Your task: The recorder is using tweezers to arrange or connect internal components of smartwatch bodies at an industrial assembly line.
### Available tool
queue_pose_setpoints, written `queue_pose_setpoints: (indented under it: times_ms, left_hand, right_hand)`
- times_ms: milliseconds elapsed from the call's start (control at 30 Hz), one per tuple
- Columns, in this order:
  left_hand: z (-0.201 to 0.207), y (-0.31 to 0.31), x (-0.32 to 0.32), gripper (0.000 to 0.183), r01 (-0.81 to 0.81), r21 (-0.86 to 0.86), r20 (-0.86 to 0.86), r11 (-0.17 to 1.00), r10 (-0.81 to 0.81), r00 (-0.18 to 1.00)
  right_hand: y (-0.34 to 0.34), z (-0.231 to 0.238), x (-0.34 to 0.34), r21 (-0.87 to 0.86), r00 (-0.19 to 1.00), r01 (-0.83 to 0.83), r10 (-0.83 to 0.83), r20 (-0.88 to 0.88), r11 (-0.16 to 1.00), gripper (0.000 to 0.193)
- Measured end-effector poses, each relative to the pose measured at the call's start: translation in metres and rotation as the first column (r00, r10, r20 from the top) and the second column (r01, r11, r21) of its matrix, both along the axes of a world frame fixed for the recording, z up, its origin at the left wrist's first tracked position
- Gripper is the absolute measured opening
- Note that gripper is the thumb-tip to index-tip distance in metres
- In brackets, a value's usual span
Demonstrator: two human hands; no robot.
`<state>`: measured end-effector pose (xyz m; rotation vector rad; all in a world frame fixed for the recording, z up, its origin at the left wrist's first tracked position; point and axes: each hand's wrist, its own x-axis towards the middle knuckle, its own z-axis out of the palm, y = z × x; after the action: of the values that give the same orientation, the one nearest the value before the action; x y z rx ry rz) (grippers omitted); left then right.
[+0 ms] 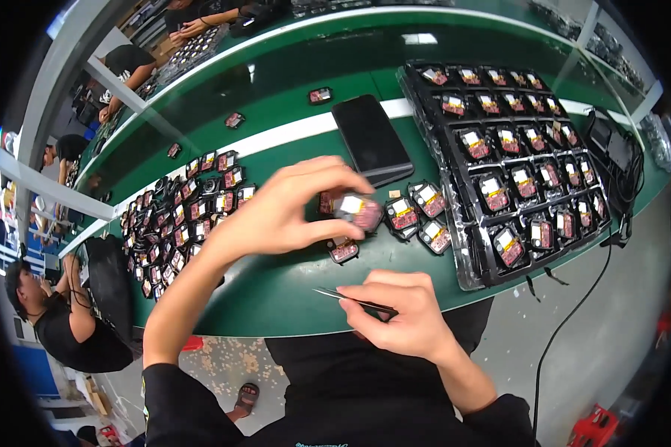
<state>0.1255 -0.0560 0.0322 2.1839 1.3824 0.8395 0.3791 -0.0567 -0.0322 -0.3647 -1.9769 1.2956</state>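
Currently the left hand (298, 205) pinches a black-rimmed circuit module (364, 213) between thumb and fingers, lifted over the bench to the left of the black compartment tray (462, 253). Module blurred; cannot tell how firmly it is gripped. Risk, as I judge it: a thin hold on the edges, so any slip drops it onto the module lying below (343, 251), also left of the tray, and either board might get scuffed.

Right hand (406, 309) has fingers closed around dark tweezers (365, 304), nearer the wearer than the tray, points aimed leftward, away from it. Whether the tips meet, I cannot tell. Those fine points sit close to the raised module; a careless jab could scratch the board or nick the yellow strip.

Three loose modules (429, 200) crowd just left of the tray's edge. A sweeping wrist could knock them together, or bump the tray and unsettle the filled pockets. Black phone (373, 141), left of the tray's far half, narrows the room for the left hand. Farther left of the tray, a heaped pile of modules (183, 223) lies by the left forearm; a dragged elbow could topple some.
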Motion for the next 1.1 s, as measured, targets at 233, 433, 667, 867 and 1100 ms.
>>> queue_pose_setpoints:
  times_ms: [233, 433, 667, 867, 1100]
  left_hand:
    - [-0.027, 0.062, 0.047, 0.041, 0.121, 0.178, -0.053, 0.977, -0.114, 0.992]
    - [-0.019, 0.126, -0.046, 0.026, -0.239, 0.303, -0.157, 0.923, 0.296, 0.942]
    - [-0.031, 0.157, -0.119, 0.032, -0.187, 0.058, -0.247, 0.981, 0.196, 0.949]
    - [-0.027, 0.148, -0.123, 0.029, -0.22, 0.077, -0.37, 0.973, 0.233, 0.899]
    - [-0.032, 0.067, -0.193, 0.018, -0.394, 0.138, -0.412, 0.909, 0.414, 0.811]
  right_hand:
    - [-0.006, 0.005, 0.004, -0.035, 0.999, 0.005, -0.004, 0.036, 0.999, 0.015]
    - [-0.008, 0.007, 0.003, -0.026, 1.0, -0.008, 0.008, 0.02, 1.0, 0.016]
    - [-0.008, 0.007, 0.002, -0.018, 0.999, 0.009, -0.008, 0.046, 1.0, 0.018]
    - [-0.007, 0.012, 0.004, -0.039, 0.998, 0.02, -0.017, 0.067, 0.999, 0.019]
    - [-0.004, -0.01, 0.004, -0.004, 1.0, -0.026, 0.026, -0.006, 1.0, 0.017]
